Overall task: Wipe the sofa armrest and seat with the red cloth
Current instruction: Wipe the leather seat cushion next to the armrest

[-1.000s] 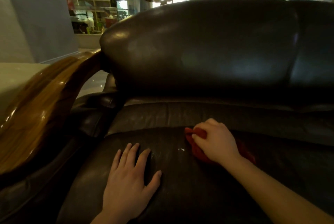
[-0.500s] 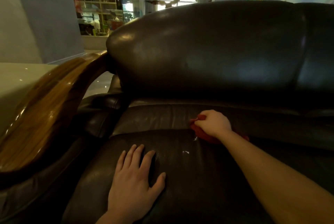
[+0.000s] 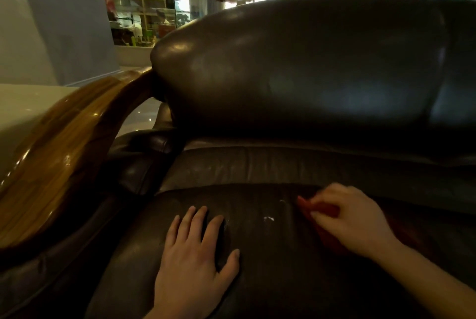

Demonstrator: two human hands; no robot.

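The dark brown leather sofa seat (image 3: 270,262) fills the lower half of the view. My right hand (image 3: 353,218) presses the red cloth (image 3: 319,209) flat on the seat at the right, and most of the cloth is hidden under the palm. My left hand (image 3: 192,257) lies flat on the seat cushion with fingers spread, holding nothing. The glossy wooden armrest (image 3: 64,143) curves along the left side, with a leather arm pad (image 3: 144,161) below it. A few small white specks (image 3: 269,218) sit on the seat between my hands.
The tall leather backrest (image 3: 296,69) rises behind the seat. Beyond the sofa are a pale floor (image 3: 25,102), a grey wall (image 3: 64,17) and a lit glass-fronted shelf unit (image 3: 139,9) far back.
My right hand has slid the red cloth from the back crease of the seat forward and to the right. My left hand has stayed flat in place.
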